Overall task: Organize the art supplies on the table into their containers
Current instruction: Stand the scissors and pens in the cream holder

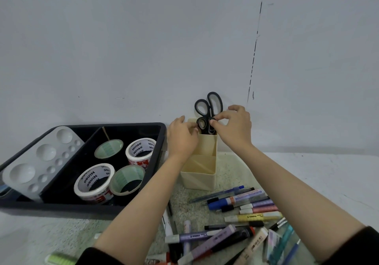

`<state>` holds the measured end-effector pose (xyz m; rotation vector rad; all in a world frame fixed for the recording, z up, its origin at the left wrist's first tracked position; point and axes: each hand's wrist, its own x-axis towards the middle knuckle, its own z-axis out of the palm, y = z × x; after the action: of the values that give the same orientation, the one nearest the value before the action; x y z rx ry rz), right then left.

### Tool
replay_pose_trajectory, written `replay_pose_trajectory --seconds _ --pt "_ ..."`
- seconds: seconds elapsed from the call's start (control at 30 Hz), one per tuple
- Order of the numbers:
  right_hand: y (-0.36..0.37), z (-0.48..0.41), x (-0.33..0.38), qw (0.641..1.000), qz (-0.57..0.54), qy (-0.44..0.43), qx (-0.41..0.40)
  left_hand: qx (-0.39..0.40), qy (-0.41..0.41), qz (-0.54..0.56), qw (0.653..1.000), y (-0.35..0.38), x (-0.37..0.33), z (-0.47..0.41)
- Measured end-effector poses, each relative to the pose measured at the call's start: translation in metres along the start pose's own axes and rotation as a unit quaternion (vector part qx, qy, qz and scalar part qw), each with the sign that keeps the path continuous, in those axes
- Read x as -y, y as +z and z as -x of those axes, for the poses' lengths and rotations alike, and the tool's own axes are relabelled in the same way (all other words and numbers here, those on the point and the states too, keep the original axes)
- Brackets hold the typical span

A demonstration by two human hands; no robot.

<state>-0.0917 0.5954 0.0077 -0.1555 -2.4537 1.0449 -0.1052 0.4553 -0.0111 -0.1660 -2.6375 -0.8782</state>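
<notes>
While small black scissors (204,124) stand beside larger scissors (209,105) in the rear compartment of the cream pen holder (199,179), the left hand (181,139) and right hand (233,130) each pinch one loop of the smaller pair.

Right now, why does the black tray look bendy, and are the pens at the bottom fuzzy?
Head view: the wide-angle lens bows the rim of the black tray; head view: the pens near the bottom edge look soft, the small scissors between the left hand and right hand sharper; head view: light is even, shadows faint.
</notes>
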Motion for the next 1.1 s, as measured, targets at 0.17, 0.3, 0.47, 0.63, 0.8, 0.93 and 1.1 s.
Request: replay_pose_trajectory --seconds 0.17,0.3,0.47,0.63,0.8,0.93,1.1 --pt "0.004 0.001 -0.002 0.998 -0.052 0.028 0.008 0.038 -0.013 0.014 0.999 0.005 -0.003 -0.003" --pt "0.005 0.000 -0.004 0.997 -0.062 0.043 0.008 0.012 -0.033 0.084 0.996 0.004 -0.001 -0.001" --pt "0.010 0.003 -0.009 0.995 -0.079 0.050 0.016 0.049 -0.029 0.053 0.997 0.005 0.004 0.000" --pt "0.007 0.005 -0.011 0.995 -0.089 0.039 0.033 0.034 0.002 0.094 0.995 0.003 0.001 0.002" --pt "0.002 0.009 -0.014 0.991 -0.120 0.038 0.051 0.066 0.003 0.108 0.992 0.000 0.001 0.005" --pt "0.003 0.014 -0.015 0.988 -0.140 0.040 0.061 0.084 -0.010 0.137 0.987 -0.004 0.001 0.006" --pt "0.002 0.022 -0.015 0.987 -0.141 0.033 0.070 0.094 -0.002 0.133 0.987 -0.008 0.000 0.012"
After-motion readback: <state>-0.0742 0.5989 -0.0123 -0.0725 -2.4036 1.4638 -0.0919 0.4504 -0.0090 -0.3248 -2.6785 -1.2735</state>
